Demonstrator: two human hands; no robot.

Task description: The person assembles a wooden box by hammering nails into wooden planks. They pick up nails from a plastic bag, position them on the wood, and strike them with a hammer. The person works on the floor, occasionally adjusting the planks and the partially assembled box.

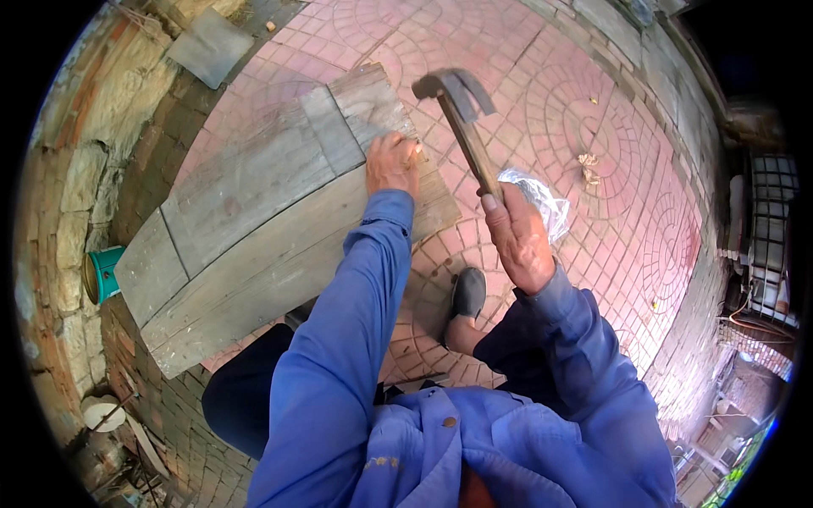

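The right hand (518, 241) is clenched on the wooden handle of a claw hammer (461, 118) raised above the grey wooden panel (254, 212) on the brick paving (593, 169), where the left hand (391, 162) pinches a small nail (417, 152)

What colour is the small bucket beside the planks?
Teal green bucket, lying on its side by the stone wall; the head view shows it.

Person wears blue work shirt w/ long sleeves, cuffs reaching wrists of left hand (391, 163) & right hand (518, 241), round brown button on front, paint-like flecks, dark blue trousers, dark slip-on shoe (467, 293).
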